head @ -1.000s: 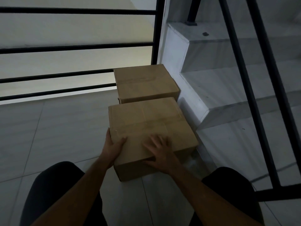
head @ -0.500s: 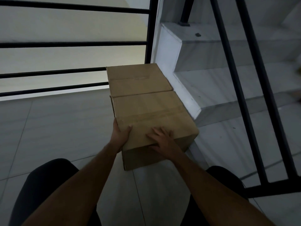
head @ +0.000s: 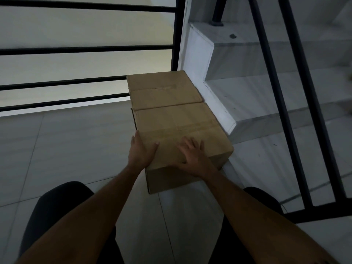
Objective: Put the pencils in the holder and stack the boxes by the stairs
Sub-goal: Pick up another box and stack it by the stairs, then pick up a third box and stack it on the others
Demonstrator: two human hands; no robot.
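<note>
Near box (head: 181, 134) sits on the floor (head: 66, 149), far edge butted against the far box (head: 163, 88), both in a row along the white side of the stairs (head: 215, 103). Left hand (head: 142, 151) wraps the near box's near-left corner: thumb lies on the top face, fingers go down the left side out of sight, so it grips that corner, probably to steer. Right hand (head: 192, 155) lies on the top face near the front edge, fingers spread and mostly straight, pressing flat, holding nothing; looks like a push-and-steady hold, not a lift. Near box's right side is just beside the stairs, hard to tell if touching. Far box is tucked in the corner where the black railing (head: 85, 80) meets the stairs, untouched by either hand. Boxes are side by side on the floor, not one on top of the other, so the stacking part reads as not done yet; this hold seems to suit sliding or squaring up, and a lift would likely need both hands under or on the sides. No pencils or holder in view. Person's dark-clad knees show at the bottom, crouched low behind the near box. Dim light.
</note>
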